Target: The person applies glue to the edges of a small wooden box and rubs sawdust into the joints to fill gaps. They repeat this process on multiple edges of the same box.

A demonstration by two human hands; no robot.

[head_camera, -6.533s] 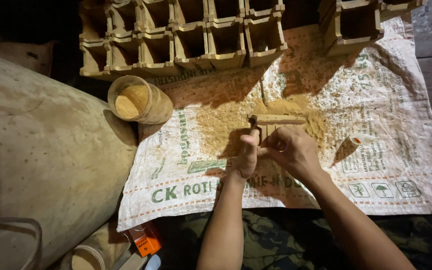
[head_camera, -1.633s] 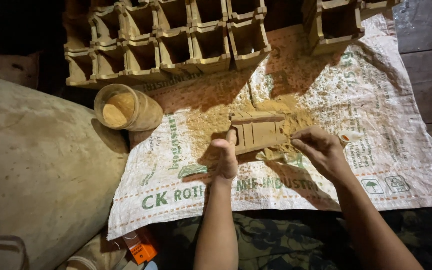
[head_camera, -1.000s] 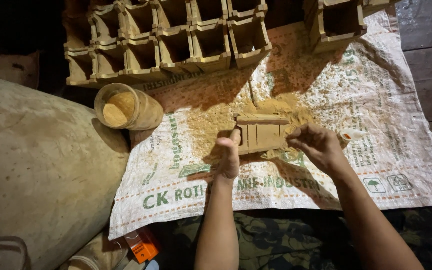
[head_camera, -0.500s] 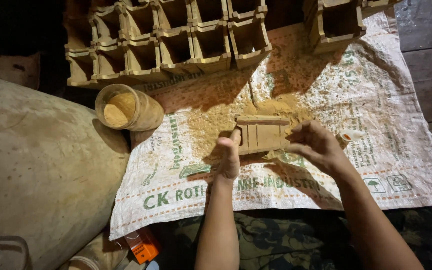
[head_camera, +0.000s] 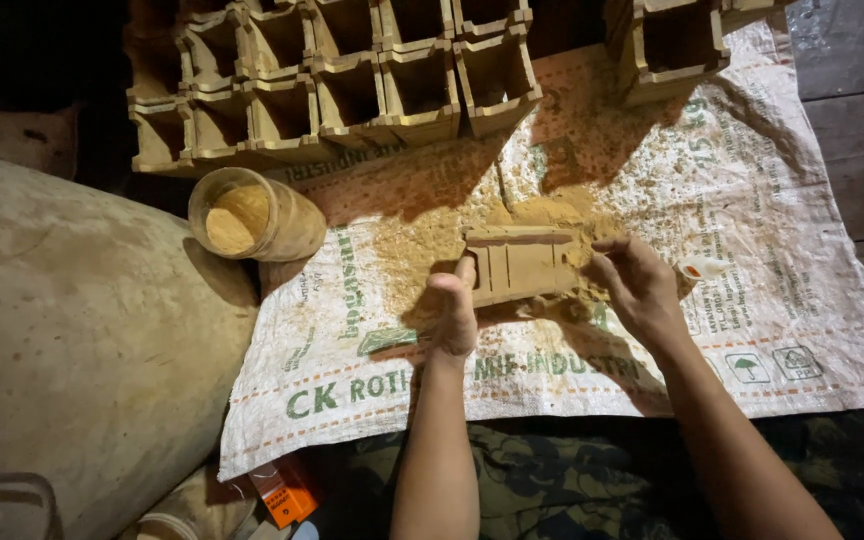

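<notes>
The clay block [head_camera: 522, 262] lies long axis left-right between left hand [head_camera: 455, 312], spread fingers touching, and right hand [head_camera: 640, 290], loosely spread

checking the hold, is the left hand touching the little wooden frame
Touching: the head view shows the left hand with fingertips pressed against the left end of the wooden frame.

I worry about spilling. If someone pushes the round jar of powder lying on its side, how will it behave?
The jar lies on its side, so it would probably roll. Its mouth looks open, so powder may spill. It seems only partly full, so likely light.
</notes>
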